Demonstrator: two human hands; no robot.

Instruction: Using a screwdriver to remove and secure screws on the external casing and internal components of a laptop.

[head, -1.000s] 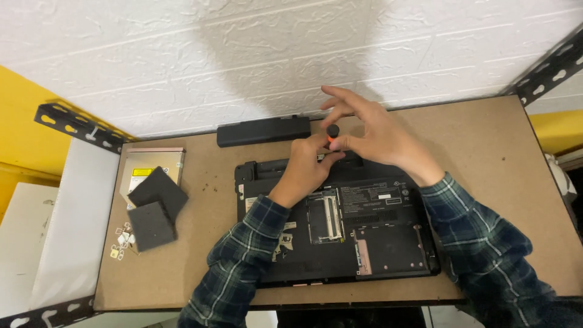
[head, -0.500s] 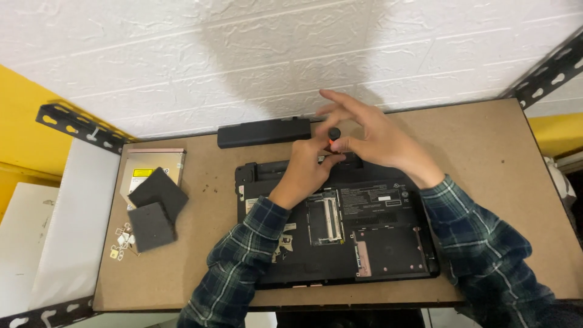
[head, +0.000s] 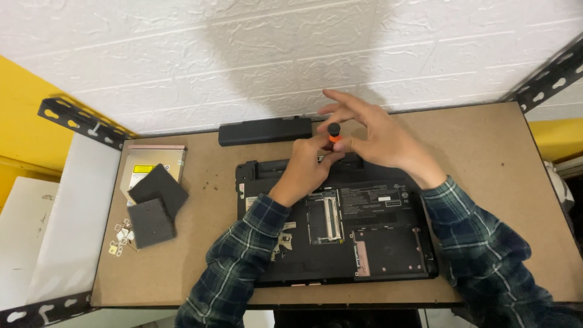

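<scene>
Nothing much has moved since a moment ago: both hands stay at the far edge of the open black laptop base (head: 334, 231). Right hand (head: 379, 141) pinches the top of the small black-and-orange screwdriver (head: 334, 132); left hand (head: 310, 164) is closed round its lower part. It looks like a screw being turned, needing a steady upright tip. Beyond the hands lies a long black battery (head: 265, 131); left of them, two dark foam squares (head: 152, 203) on the table (head: 486, 158).

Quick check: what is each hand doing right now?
Left hand: closed around the lower part of a small black-and-orange screwdriver.
Right hand: fingertips on the screwdriver's black cap, other fingers spread.
</scene>
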